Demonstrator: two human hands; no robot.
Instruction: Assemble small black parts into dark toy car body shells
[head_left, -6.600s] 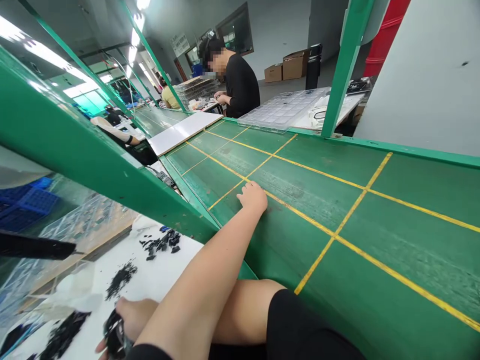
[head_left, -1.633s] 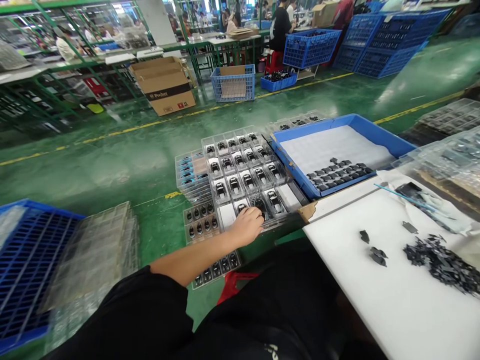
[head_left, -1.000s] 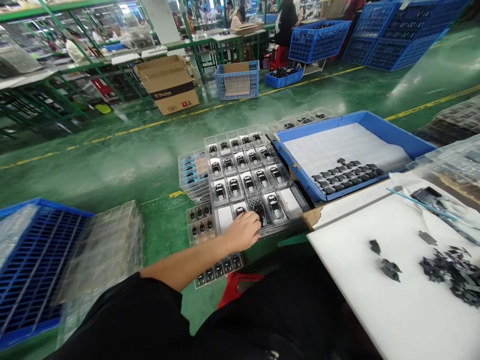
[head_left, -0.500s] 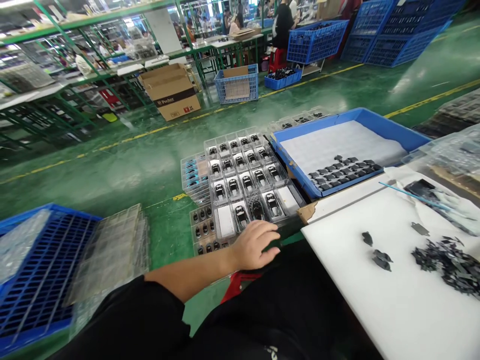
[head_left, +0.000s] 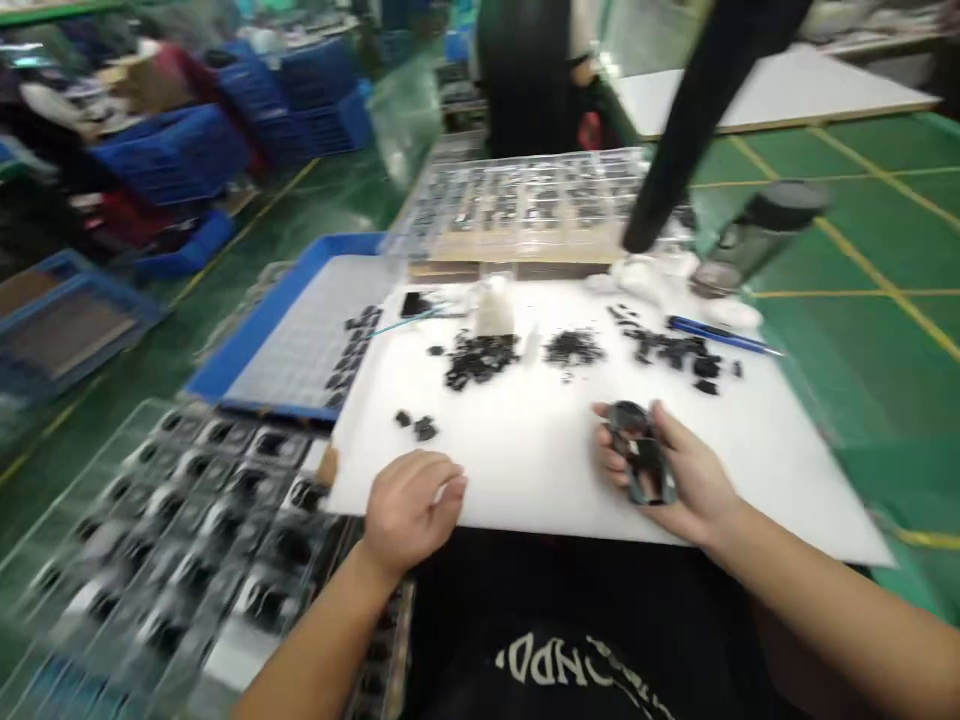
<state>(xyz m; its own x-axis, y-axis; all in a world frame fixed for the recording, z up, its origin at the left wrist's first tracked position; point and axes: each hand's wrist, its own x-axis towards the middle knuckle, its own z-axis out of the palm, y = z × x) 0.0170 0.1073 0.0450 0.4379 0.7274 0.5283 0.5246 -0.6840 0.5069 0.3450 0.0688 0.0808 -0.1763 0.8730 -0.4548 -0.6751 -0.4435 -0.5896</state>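
My right hand [head_left: 686, 475] is wrapped round a glossy black model car body [head_left: 641, 455], held over the front part of the white tabletop [head_left: 525, 450]. Its fingers grip the left side and the thumb the right. My left hand [head_left: 412, 510] hovers by the front left edge of the tabletop, fingers curled together and thumb alongside; no object shows in it. Two small dark parts [head_left: 424, 429] lie just beyond that hand. To its left, a clear compartment tray [head_left: 187, 530] holds several black car bodies, blurred by motion.
Piles of black pieces [head_left: 480, 360] lie across the tabletop's middle. A blue pen [head_left: 720, 335] and a dark-lidded bottle [head_left: 765, 240] stand out at the right. A blue bin [head_left: 262, 330] with dark parts is at the left. A blurred dark bar [head_left: 690, 120] hangs in front of stacked trays [head_left: 540, 200].
My view has swung right from the tray to the tabletop. The left hand has moved off the tray and its spread fingers have curled. My right hand with the car body has come into view.
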